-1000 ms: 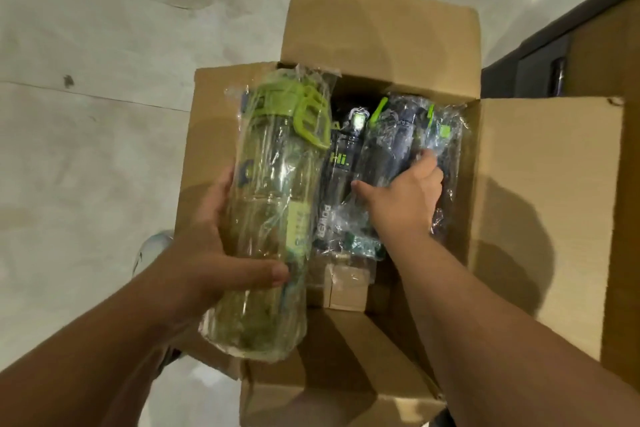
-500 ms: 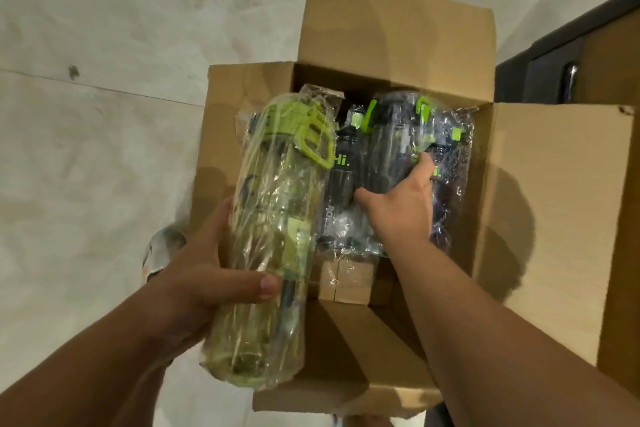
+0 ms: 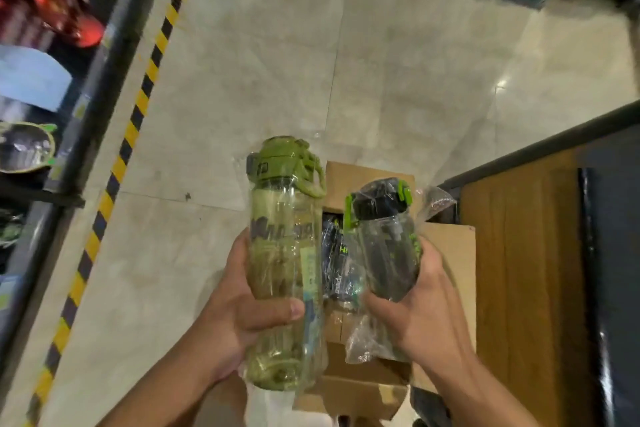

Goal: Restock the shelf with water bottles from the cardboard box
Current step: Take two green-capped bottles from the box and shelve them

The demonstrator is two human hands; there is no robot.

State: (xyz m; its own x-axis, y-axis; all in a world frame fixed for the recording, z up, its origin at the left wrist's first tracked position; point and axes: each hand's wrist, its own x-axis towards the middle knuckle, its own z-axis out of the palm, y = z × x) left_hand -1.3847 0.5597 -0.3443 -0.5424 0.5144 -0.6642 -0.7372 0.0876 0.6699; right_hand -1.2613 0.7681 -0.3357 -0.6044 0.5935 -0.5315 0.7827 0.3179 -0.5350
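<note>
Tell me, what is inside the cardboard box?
Inside the cardboard box, a dark wrapped bottle with green letters shows. The green bottle in the left hand and the black-capped bottle in the right hand hide the rest.

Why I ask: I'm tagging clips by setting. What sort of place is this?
Probably a shop aisle: a dark shelf rack of goods on the left, yellow-black hazard tape along the tiled floor, and an open cardboard box of plastic-wrapped water bottles.
</note>
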